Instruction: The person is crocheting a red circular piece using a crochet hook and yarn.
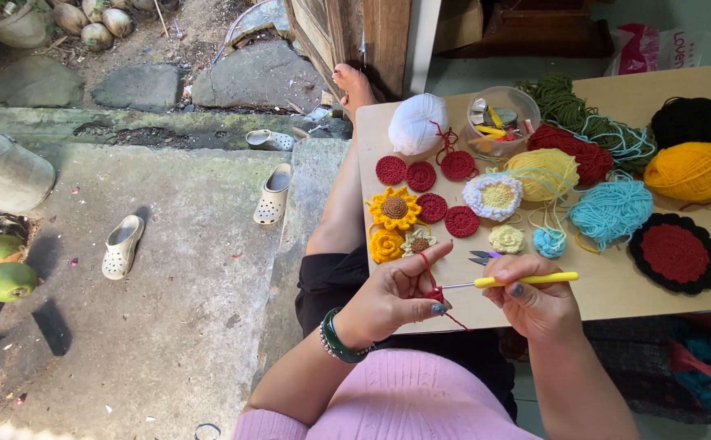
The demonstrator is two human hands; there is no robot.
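Note:
My left hand pinches a small start of red crochet, with red yarn looped over the index finger. My right hand grips a yellow-handled crochet hook, its metal tip pointing left into the red stitch. Both hands hover over the near edge of a low wooden board. On the board beyond them lie several red crocheted rounds, a yellow sunflower piece, a yellow rose and a white-rimmed flower.
Yarn balls lie on the board: white, red, yellow, light blue, black, green. A clear tub holds small tools. Small scissors lie near my right hand. Pale clogs sit on the concrete at left.

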